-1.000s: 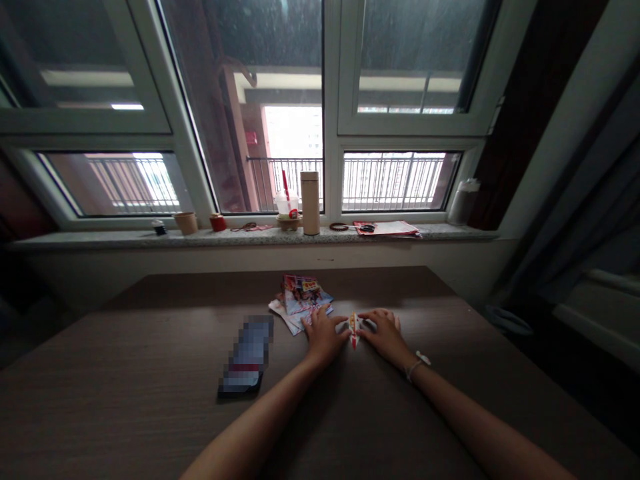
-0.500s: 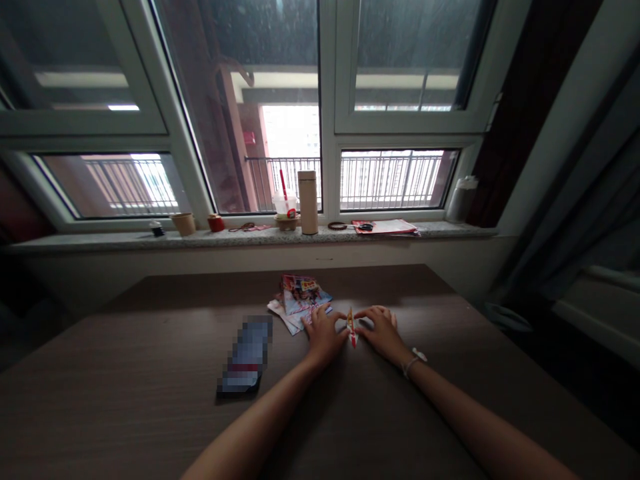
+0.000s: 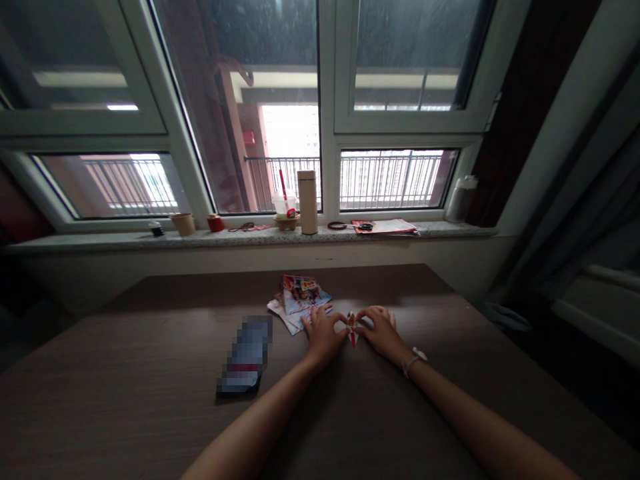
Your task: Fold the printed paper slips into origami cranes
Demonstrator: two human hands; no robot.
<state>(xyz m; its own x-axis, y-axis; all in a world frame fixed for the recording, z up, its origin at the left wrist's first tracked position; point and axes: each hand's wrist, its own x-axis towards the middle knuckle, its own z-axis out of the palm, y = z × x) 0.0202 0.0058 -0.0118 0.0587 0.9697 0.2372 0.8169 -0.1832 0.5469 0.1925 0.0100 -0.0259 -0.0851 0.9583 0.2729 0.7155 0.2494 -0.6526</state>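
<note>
A small folded piece of red, white and yellow paper stands on edge on the dark wooden table. My left hand pinches it from the left with thumb and fingertips. My right hand presses on it from the right, fingers curled over the fold; a light bracelet sits on that wrist. Just behind my left hand lies a small stack of colourful printed paper sheets.
A phone, blurred out, lies on the table to the left of my arms. On the stone windowsill stand a tall beige flask, a drink cup with a red straw, small cups, and red papers.
The folded paper has been pressed narrower and more upright between my fingers. Both hands stayed almost in place, drawing slightly closer together.
</note>
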